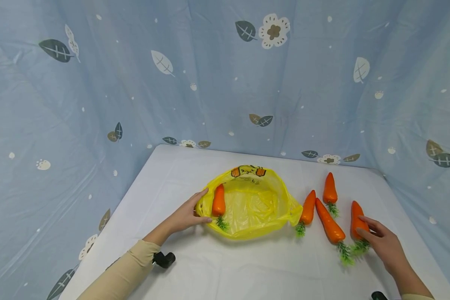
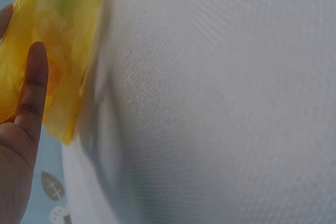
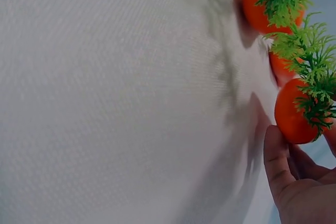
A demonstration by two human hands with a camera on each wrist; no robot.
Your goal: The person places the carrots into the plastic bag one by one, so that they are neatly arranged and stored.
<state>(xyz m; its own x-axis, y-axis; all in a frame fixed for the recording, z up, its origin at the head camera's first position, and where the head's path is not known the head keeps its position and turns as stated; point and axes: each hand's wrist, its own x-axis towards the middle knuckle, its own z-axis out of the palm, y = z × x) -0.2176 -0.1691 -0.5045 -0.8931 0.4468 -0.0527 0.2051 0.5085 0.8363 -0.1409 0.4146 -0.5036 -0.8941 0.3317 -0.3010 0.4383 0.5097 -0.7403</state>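
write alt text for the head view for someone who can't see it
A left hand holds a yellow bag open with one carrot inside, while the right hand touches the rightmost carrot of four on the white table.

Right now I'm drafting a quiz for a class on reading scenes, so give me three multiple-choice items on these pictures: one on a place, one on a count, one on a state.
1. Where does the carrot by the left hand lie?
A. In the yellow plastic bag
B. Beside the bag on the cloth
C. Under the right hand

2. How many carrots lie outside the bag?
A. Two
B. Four
C. Six

3. What is the right hand doing?
A. Resting flat, away from everything
B. Lifting the bag
C. Touching the rightmost carrot

Answers:
1 A: the carrot lies inside the mouth of the yellow plastic bag, whose edge the left hand holds.
2 B: four carrots lie on the white tablecloth to the right of the bag.
3 C: its fingers touch the rightmost carrot near the green top.
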